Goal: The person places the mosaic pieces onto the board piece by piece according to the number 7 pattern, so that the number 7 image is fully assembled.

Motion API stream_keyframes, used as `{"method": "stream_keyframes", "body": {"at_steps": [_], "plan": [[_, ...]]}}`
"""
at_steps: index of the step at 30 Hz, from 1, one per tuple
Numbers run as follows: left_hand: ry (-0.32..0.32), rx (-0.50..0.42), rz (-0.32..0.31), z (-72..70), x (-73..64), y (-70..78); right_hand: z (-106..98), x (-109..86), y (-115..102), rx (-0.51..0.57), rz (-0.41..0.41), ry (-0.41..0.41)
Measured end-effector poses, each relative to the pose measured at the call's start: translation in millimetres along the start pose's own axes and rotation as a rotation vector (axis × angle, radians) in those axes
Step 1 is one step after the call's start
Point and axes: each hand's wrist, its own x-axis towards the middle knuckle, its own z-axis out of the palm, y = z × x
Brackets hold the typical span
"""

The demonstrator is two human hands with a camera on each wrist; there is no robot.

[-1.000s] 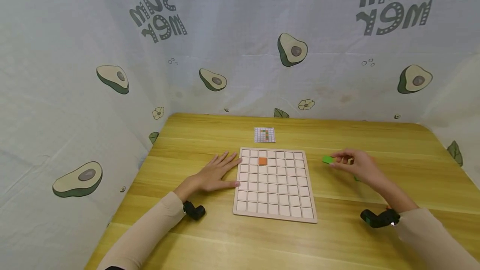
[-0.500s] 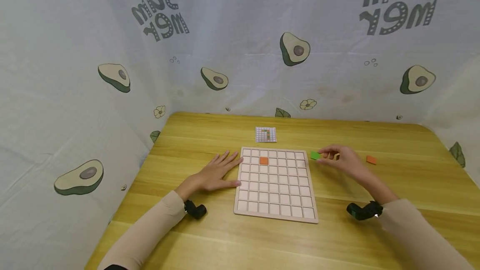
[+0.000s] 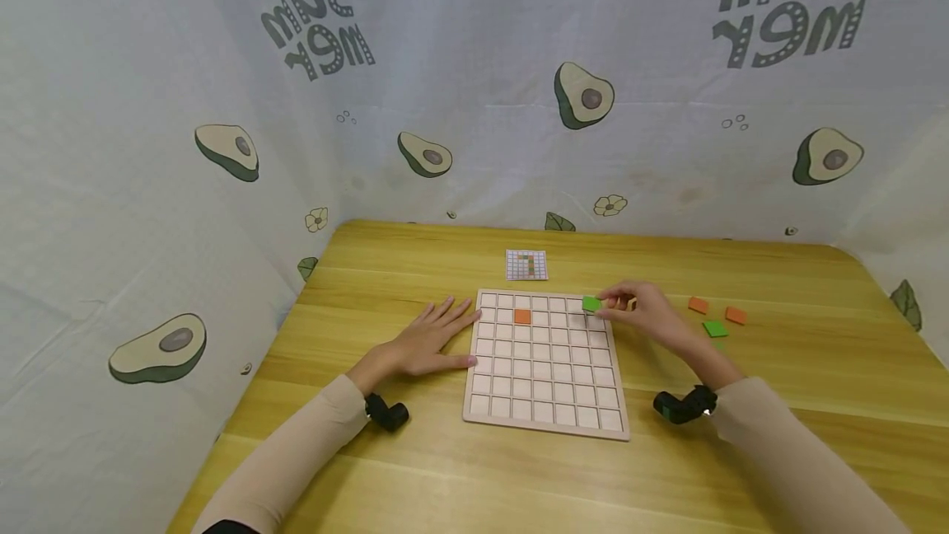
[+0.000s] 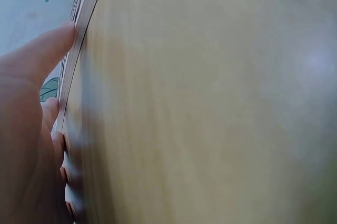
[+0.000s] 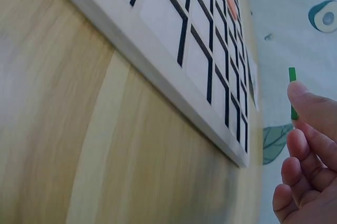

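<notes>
My right hand pinches a green square tile between thumb and fingers, above the far right corner of the grid board. The right wrist view shows the green tile edge-on, held clear of the board's surface. My left hand lies spread on the table at the board's left side, thumb and fingertips touching its rim; the left wrist view shows the thumb against that edge. An orange tile sits in a cell of the second row from the far side.
Right of the board lie two orange tiles, one nearer and one farther right, with a green tile by them. A small printed pattern card lies behind the board. A patterned curtain hangs around the wooden table.
My right hand has carried the green tile leftward from the table's right side to over the board, uncovering the loose tiles behind it. The left hand stays in place.
</notes>
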Motion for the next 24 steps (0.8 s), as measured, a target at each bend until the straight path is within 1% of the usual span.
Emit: {"method": "stream_keyframes", "body": {"at_steps": [9,16,24], "plan": [[-0.002,-0.003,0.0,-0.3,-0.4,0.3,24.4,15.1,-7.7,0.084,0.003,-0.051],[-0.006,0.003,-0.012,2.1,0.3,-1.8,39.8,22.4,-11.4,0.11,-0.02,-0.063],[0.003,-0.005,-0.004,0.7,0.2,-0.8,51.9,29.0,-12.6,0.123,-0.015,-0.09]]}}
